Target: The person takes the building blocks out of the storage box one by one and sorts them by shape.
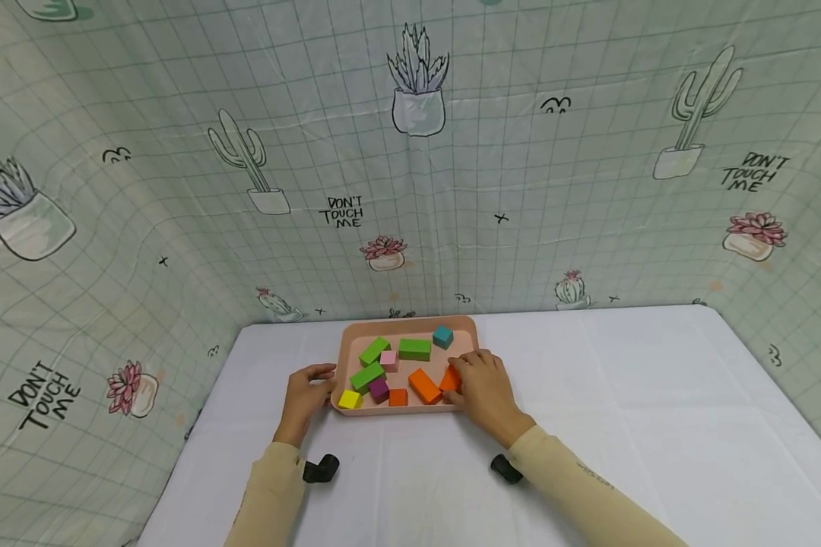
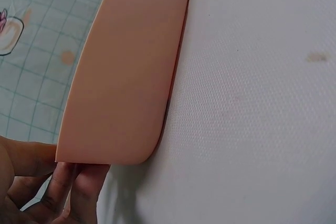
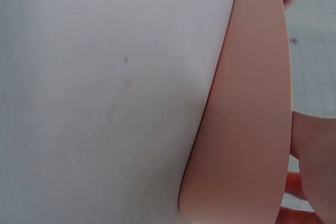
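A shallow pink tray [image 1: 410, 411] of coloured blocks lies on the white table in the head view. My left hand [image 1: 309, 391] holds its left edge; in the left wrist view, thumb and bent fingers meet the wall's end. Reaching over the right rim, my right hand [image 1: 486, 391] grips an orange block [image 1: 449, 377], partly covered by the fingers. Beside that lies another orange block [image 1: 425, 387]. The tray wall [image 3: 241, 108] hides much of this hand in the right wrist view.
Other blocks in the tray include a teal cube [image 1: 442, 336], a green block [image 1: 414, 349], a pink cube [image 1: 388, 361], a purple cube [image 1: 379, 390], a yellow cube [image 1: 350, 399] and a small orange cube [image 1: 398, 397]. A cactus-print cloth [image 1: 451, 175] hangs behind the table.
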A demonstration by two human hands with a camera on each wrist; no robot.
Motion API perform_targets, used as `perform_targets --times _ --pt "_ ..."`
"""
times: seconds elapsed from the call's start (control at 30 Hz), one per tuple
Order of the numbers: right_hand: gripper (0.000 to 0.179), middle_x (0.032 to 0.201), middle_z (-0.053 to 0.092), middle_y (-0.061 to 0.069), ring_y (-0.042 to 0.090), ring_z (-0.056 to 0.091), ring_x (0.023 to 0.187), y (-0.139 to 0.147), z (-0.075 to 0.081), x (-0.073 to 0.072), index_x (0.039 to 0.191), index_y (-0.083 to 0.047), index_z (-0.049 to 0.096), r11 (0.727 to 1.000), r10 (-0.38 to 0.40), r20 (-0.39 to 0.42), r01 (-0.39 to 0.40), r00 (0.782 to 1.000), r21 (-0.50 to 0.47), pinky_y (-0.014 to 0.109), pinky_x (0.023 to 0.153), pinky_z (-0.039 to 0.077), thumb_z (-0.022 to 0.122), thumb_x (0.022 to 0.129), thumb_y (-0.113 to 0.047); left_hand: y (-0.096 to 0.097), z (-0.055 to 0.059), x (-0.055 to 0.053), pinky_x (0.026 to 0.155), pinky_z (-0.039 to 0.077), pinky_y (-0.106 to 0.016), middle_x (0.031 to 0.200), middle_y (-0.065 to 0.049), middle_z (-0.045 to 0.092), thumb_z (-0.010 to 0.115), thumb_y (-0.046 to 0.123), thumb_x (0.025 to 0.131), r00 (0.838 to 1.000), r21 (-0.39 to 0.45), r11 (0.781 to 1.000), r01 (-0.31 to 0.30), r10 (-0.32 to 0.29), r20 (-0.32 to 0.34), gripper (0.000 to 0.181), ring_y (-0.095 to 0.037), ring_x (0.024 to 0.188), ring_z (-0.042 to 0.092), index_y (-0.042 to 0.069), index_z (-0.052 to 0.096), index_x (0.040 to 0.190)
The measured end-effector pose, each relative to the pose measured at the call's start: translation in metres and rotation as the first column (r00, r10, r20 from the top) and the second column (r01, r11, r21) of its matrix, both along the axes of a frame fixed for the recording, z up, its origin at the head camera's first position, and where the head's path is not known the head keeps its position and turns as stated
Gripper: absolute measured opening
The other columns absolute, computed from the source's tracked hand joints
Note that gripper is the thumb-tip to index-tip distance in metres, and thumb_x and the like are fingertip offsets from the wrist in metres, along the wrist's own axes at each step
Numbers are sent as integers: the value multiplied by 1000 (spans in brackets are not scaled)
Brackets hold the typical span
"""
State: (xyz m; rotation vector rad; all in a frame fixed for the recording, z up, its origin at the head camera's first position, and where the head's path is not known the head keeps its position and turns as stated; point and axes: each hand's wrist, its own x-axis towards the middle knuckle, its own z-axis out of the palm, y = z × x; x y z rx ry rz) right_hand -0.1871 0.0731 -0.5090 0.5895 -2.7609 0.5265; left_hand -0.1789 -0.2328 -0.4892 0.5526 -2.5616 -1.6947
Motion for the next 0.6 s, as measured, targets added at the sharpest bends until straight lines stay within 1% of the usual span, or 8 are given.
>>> perform_targets --times 0.13,0.27,0.33,0.43,0.5,0.6 --pt "55 112 74 15 39 58 116 1 2 -1 118 -1 75 1000 -19 25 19 1000 14 55 107 47 95 79 -34 -1 1 1 61 54 -20 124 -28 64 63 -2 99 1000 5 1000 2 -2 -8 33 -18 81 63 -10 67 131" --pt "52 110 74 15 37 58 112 1 3 -3 112 0 76 1000 5 40 -4 999 -8 54 105 48 97 77 -32 0 1 0 61 54 -20 124 -28 64 63 -2 100 1000 4 1000 0 0 -12 33 -19 82 63 -10 67 131" --pt "51 109 74 14 35 58 111 2 2 -5 113 1 77 1000 23 40 -22 999 -15 52 103 50 96 77 -31 0 1 0 62 54 -20 124 -28 64 63 -2 100 1000 1 1000 -1 1 -9 32 -19 82 63 -10 67 131" --pt "52 110 74 13 34 59 110 5 1 -8 116 1 77 999 45 19 -45 999 -24 50 100 51 95 79 -31 0 1 0 62 55 -21 124 -27 64 63 -1 100 1000 1 1000 -7 7 -5 32 -20 83 63 -10 67 131" --pt "53 112 74 13 33 59 111 8 1 -9 118 1 77 998 60 -9 -61 998 -31 50 102 51 93 79 -31 1 1 1 62 54 -20 124 -27 64 63 -1 100 1000 4 1000 -10 10 -5 32 -19 82 63 -10 67 131" --pt "55 115 74 13 33 61 112 14 1 -10 120 2 76 995 86 -75 -89 993 -38 50 103 51 93 80 -32 1 0 0 61 54 -20 123 -27 65 63 -2 100 1000 9 1000 -12 12 -9 32 -19 81 63 -10 67 131"
